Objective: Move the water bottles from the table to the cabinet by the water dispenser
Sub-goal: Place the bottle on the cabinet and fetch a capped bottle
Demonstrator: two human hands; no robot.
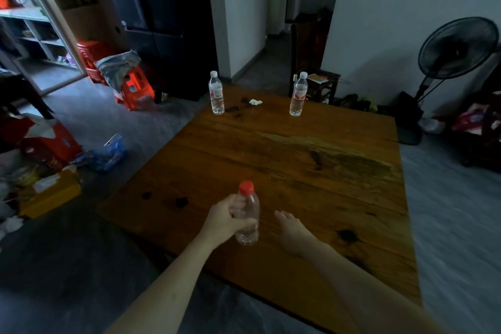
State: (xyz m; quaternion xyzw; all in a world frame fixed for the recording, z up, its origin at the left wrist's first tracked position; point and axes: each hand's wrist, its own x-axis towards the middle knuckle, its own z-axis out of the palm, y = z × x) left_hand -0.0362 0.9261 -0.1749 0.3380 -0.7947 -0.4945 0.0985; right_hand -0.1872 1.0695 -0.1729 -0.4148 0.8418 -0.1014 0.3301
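Head view looks down on a wooden table (pixel 311 160) filling the centre and lower right of the frame. At lower centre the left hand (pixel 225 221) is wrapped around the upper body of a red-capped water bottle (pixel 248 214), which stands upright; whether its base rests on the wood or is just clear of it I cannot tell. The right hand (pixel 291 230) hovers just beside it, open and empty, fingers loosely spread. Two white-capped bottles wait at the far edge, one at upper centre (pixel 216 93) and one to its right (pixel 299 95), well apart, with a crumpled tissue (pixel 255 102) between them. To my eye the step is carrying this first bottle off: the clear plastic looks thin, so a firm grip lower on the body should stop it slipping. No cabinet or dispenser is identifiable here.
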